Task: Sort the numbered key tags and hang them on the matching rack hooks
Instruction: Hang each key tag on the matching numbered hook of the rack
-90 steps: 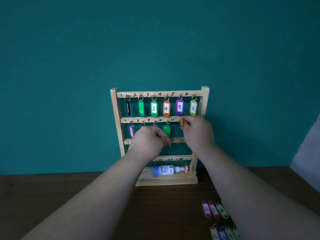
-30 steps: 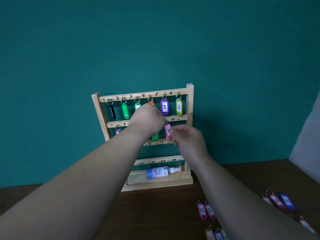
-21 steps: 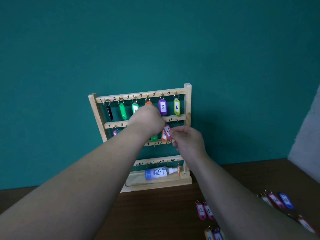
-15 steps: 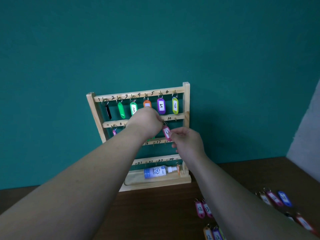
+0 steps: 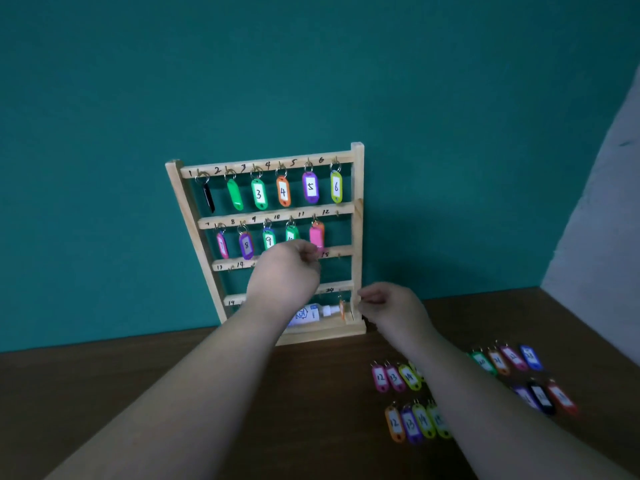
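The wooden rack (image 5: pixel 356 216) stands against the teal wall. Tags 1 to 6 hang along its top row and tags 7 to 10 on the second row. A pink tag (image 5: pixel 316 236), with an orange one just behind it, hangs at hook 11. Hook 12 (image 5: pixel 337 213) is bare. My left hand (image 5: pixel 284 273) hovers in front of the third rail, its loosely curled fingertips right below the pink tag. Beside the foot of the rack's right post, my right hand (image 5: pixel 389 306) holds nothing, fingers loosely curled. Several loose numbered tags (image 5: pixel 394 378) lie on the table to the right.
A small white and blue bottle (image 5: pixel 306 315) lies in the rack's base tray, and an orange tag (image 5: pixel 342 308) hangs at hook 24. More loose tags sit in a front row (image 5: pixel 412 424) and at the far right (image 5: pixel 512 358). A pale wall edge rises on the right.
Both hands have let go of the pink and orange tags, which now hang at hook 11. My right hand dropped down toward the rack's base, and my left hand lowered a little.
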